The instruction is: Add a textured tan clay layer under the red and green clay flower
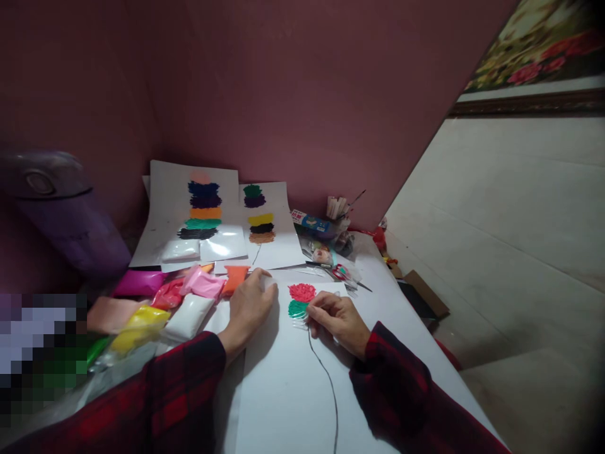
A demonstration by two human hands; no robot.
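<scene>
A white sheet [283, 391] lies in front of me, with a red textured patch [302, 292] and a green patch [297, 309] near its top. Whitish streaks sit just under the green, and a thin dark curved line [326, 372] runs down the sheet from there. My right hand [341, 320] is closed in a pinch at the green patch's right edge; whatever it may hold is too small to make out. Resting on the sheet's upper left edge, my left hand [253, 309] has loosely bent fingers with thumb apart, close to an orange clay packet [235, 279].
Several soft clay packets, including white [189, 317], pink [203, 282] and yellow [140, 328], lie to the left. Colour-striped sheets [155, 221] lean on the wall. A purple bottle [75, 227] stands far left. Scissors [343, 273] and a blue box [312, 222] are behind my hands.
</scene>
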